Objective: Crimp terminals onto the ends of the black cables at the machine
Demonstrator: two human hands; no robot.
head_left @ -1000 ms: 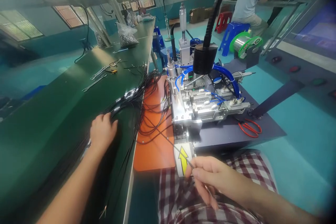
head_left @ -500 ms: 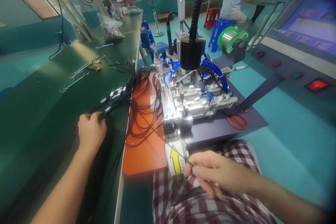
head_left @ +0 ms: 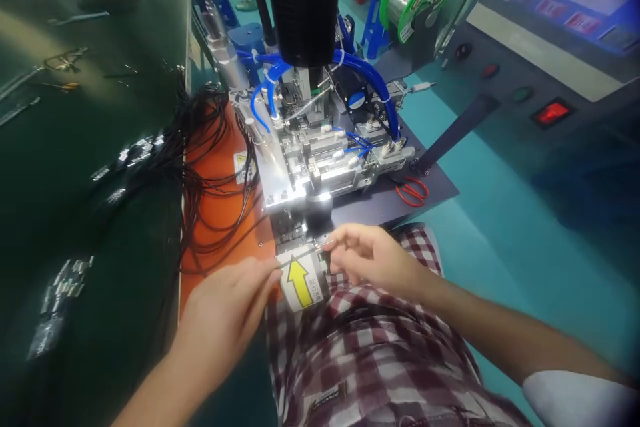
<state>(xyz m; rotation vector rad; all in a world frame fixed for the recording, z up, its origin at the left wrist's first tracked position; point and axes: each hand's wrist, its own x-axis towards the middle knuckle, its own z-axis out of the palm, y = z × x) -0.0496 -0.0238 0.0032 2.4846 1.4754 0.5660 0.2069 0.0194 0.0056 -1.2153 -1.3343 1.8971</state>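
Note:
My left hand and my right hand meet in front of a small metal machine. Between them runs a thin black wire, just above a white label with a yellow arrow. Each hand pinches one part of that wire, fingers closed. The wire crosses under the machine's front edge. A pile of black wires lies on the orange mat to the left of the machine.
A black hose tube hangs over the machine, with blue air hoses around it. Red scissors lie on the dark plate at the right. A solder spool and a control panel stand behind. A green bench runs along the left.
My left hand has left the wire pile on the bench and come over to the arrow label. My right hand rose toward the machine. The view has tilted down and closer.

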